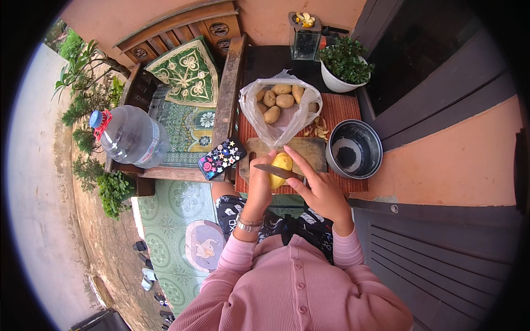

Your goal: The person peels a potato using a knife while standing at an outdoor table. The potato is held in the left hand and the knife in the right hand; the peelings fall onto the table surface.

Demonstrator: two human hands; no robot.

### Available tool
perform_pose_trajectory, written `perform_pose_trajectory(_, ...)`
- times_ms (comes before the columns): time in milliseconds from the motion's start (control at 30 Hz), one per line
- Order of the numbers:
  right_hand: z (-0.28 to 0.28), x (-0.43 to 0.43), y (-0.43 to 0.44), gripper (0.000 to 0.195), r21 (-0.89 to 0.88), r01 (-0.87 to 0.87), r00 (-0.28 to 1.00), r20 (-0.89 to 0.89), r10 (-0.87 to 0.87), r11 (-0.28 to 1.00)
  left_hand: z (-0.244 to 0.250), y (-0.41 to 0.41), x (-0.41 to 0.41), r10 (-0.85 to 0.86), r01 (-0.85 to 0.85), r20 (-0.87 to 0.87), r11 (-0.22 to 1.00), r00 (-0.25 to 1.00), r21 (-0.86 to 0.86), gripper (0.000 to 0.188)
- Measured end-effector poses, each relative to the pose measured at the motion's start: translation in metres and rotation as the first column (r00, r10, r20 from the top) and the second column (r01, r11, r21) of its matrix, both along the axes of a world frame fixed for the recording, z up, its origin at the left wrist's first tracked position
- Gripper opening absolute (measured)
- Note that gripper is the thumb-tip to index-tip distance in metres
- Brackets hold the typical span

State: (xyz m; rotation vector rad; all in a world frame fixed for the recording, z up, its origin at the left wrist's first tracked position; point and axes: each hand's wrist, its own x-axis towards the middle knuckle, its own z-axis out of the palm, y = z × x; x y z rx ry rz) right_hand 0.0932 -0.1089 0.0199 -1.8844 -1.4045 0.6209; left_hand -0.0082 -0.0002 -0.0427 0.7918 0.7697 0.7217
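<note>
My left hand (259, 184) grips a peeled yellow potato (282, 159) above a wooden cutting board (310, 148). In my right hand (327, 194) is a knife (273, 169), its dark blade lying across the potato and pointing left. The right index finger and thumb are spread around the potato's right side; the knife's handle is mostly hidden by that hand. Just beyond the board stands an open clear plastic bag (276, 134) holding several unpeeled potatoes (285, 101). Thin potato peelings (321, 130) lie to the right of the bag.
A dark metal pot (376, 153) stands right of the board on a red woven mat (341, 108). A phone in a star-patterned case (222, 159) rests at the left. Farther out are a large water bottle (134, 136), a wooden bench (232, 89) and a potted plant (345, 60).
</note>
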Motion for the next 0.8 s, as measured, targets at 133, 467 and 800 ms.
perform_pose_trajectory(133,0.002,-0.002,-0.001,0.058,0.005,0.005,0.999,0.034,-0.005,1.000,0.006,-0.001,-0.005,-0.040,0.044,-0.052,0.996,0.998,0.080,0.032)
perform_pose_trajectory(467,-0.008,-0.005,-0.002,0.057,0.083,0.005,0.993,0.121,-0.015,0.997,-0.008,0.002,-0.014,-0.081,0.137,-0.180,0.936,0.980,0.324,0.029)
perform_pose_trajectory(800,-0.004,-0.009,-0.003,0.056,0.136,0.032,0.956,0.285,-0.070,0.990,-0.024,0.009,-0.018,-0.183,0.247,-0.232,0.926,0.955,0.287,0.027)
